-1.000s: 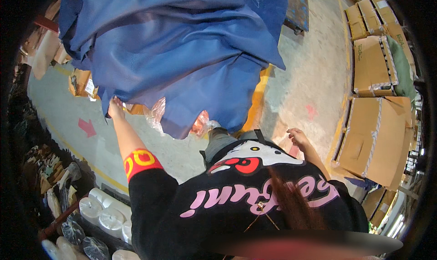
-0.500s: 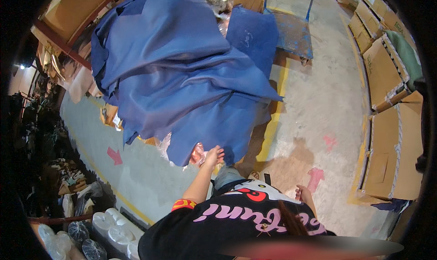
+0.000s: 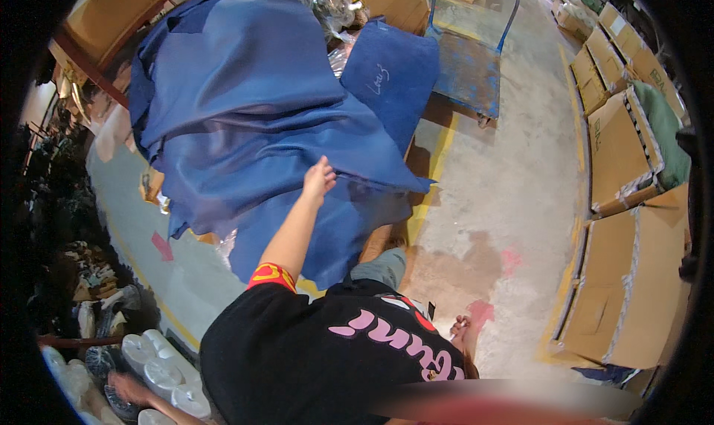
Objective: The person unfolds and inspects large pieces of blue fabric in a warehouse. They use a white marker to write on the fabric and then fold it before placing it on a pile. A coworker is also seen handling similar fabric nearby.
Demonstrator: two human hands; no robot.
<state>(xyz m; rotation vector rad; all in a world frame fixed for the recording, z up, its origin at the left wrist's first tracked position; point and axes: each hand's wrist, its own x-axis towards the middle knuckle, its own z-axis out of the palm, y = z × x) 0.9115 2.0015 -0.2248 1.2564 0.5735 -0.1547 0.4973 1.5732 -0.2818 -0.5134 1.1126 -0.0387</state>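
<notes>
A large blue leather hide lies draped in folds over a heap. My left hand is stretched out above its middle, thumb raised and fingers apart, with nothing visible in it. Whether it touches the leather I cannot tell. A separate blue leather piece, marked with pale handwriting, hangs at the heap's right side. Low beside my body, my right hand has curled fingers. Something small and pale may be between them, too small to make out.
A blue platform trolley stands beyond the heap to the right. Cardboard boxes line the right side. Clear plastic lies behind the hides. White rolls stand lower left, where another person's blurred hand reaches in.
My left hand has moved from the hide's near edge forward over its middle. My right hand has come closer to my body. Another person's hand has appeared at lower left. The view has shifted.
</notes>
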